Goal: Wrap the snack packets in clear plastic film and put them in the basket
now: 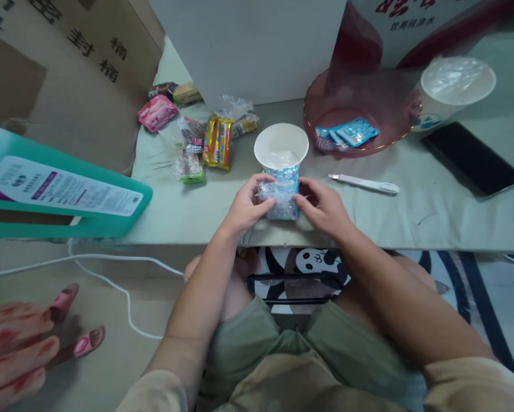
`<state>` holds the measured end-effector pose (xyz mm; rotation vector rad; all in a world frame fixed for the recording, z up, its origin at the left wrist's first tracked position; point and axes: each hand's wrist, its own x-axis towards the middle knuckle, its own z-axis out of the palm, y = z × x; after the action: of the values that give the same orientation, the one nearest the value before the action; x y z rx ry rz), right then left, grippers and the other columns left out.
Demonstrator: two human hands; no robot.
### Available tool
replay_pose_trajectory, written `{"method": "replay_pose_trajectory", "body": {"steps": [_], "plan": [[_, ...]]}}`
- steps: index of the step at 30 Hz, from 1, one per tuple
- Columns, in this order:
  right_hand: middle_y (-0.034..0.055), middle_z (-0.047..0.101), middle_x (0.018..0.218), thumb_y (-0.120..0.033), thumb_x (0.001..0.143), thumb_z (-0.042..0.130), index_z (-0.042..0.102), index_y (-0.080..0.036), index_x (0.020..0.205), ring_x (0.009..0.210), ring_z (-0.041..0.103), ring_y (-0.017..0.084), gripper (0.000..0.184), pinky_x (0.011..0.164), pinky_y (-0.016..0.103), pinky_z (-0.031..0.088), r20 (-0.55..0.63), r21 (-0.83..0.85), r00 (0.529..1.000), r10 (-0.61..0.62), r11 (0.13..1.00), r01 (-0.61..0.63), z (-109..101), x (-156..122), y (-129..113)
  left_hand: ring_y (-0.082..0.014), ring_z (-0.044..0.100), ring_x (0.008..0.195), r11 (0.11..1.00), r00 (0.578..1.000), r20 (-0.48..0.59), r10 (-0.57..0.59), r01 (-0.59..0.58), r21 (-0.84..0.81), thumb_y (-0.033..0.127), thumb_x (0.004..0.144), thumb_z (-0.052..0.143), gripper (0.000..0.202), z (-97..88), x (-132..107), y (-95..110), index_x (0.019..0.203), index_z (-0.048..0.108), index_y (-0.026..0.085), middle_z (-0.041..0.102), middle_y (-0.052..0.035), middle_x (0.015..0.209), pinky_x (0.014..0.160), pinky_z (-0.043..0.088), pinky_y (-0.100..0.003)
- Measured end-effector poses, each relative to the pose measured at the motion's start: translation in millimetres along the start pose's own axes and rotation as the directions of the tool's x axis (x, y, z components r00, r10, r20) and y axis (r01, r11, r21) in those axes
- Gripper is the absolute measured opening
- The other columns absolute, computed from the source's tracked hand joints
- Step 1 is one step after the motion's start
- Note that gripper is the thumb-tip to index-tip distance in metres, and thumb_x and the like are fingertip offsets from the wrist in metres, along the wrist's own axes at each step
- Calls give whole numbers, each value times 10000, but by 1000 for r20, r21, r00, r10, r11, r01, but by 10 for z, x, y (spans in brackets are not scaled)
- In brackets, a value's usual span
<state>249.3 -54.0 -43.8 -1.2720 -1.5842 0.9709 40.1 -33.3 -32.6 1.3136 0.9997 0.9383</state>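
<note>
A white paper cup with a blue printed side stands on the pale green table near its front edge, with something clear and crinkly inside it. My left hand and my right hand grip it from either side. Their fingers close on the crumpled clear plastic wrap that covers the cup's front. A white utility knife lies just right of my right hand.
Several snack packets lie left of the cup. A red transparent bowl holding blue sachets, a sealed cup and a black phone sit to the right. A teal box juts over the left edge. A white cable runs across the floor.
</note>
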Motion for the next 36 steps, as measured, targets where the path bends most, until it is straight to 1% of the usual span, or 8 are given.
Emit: {"method": "replay_pose_trajectory", "body": {"steps": [3, 6, 13, 17, 22, 26, 31, 36], "plan": [[105, 758, 980, -320, 880, 562, 691, -214, 1058, 911, 694, 282, 244, 847, 449, 541, -160, -413, 977, -143, 909, 65, -268, -69, 14, -104, 572, 767, 996, 1000, -19, 6, -5, 90, 237, 743, 737, 454, -32, 78, -44, 1181, 615, 231, 654, -32, 1073, 657, 479, -210], [135, 751, 1021, -250, 846, 537, 701, -211, 1079, 978, 672, 323, 287, 901, 488, 498, -242, -669, 955, -173, 742, -35, -570, -171, 140, -115, 596, 823, 991, 999, -19, 34, -31, 126, 189, 735, 699, 450, -52, 207, -88, 1175, 610, 220, 662, -48, 1146, 695, 499, -224], [212, 715, 1100, -305, 866, 537, 730, -166, 1076, 997, 625, 373, 317, 856, 515, 452, -298, -806, 954, 25, 528, -266, -823, -276, 332, -100, 562, 711, 999, 990, -134, -34, 34, -4, 269, 776, 716, 376, 70, 301, -55, 1138, 616, 251, 641, -29, 1036, 585, 504, -206], [156, 728, 958, -353, 908, 532, 723, -200, 1045, 886, 632, 314, 281, 803, 443, 438, -208, -720, 976, 69, 665, -200, -615, -319, 133, -83, 537, 665, 990, 974, -198, -114, 94, -109, 291, 787, 688, 331, 117, 231, -39, 1107, 620, 239, 619, -27, 1025, 542, 520, -201], [7, 639, 657, -494, 924, 512, 675, -223, 1056, 583, 543, 179, 343, 618, 317, 404, -62, -188, 971, 229, 953, -237, -237, -314, -120, -65, 566, 676, 998, 977, -211, -25, 13, -56, 166, 714, 689, 491, 117, 216, -91, 1172, 547, 270, 633, -19, 1099, 580, 514, -179], [-20, 599, 590, -506, 898, 519, 636, -220, 912, 553, 534, 157, 309, 609, 302, 397, -33, -17, 963, 269, 963, -269, -41, -142, -198, -72, 625, 728, 998, 982, -191, -2, -9, -57, 137, 711, 696, 568, 168, 213, -117, 1195, 450, 301, 619, -4, 1121, 658, 547, -194], [-1, 630, 598, -434, 892, 527, 652, -214, 874, 566, 552, 161, 255, 608, 299, 374, 21, -150, 939, 343, 930, -336, 0, -16, -247, -91, 639, 746, 995, 979, -205, -10, -10, -96, 183, 711, 746, 550, 182, 215, -145, 1150, 437, 306, 605, 5, 1088, 627, 549, -197], [18, 649, 603, -456, 900, 517, 692, -212, 822, 560, 548, 166, 311, 582, 302, 356, 103, -283, 923, 372, 900, -331, -156, -177, -276, -157, 662, 878, 979, 943, -334, -4, -63, -192, 329, 682, 847, 642, -62, 232, -157, 1150, 407, 345, 583, 1, 1086, 635, 575, -242]]}}
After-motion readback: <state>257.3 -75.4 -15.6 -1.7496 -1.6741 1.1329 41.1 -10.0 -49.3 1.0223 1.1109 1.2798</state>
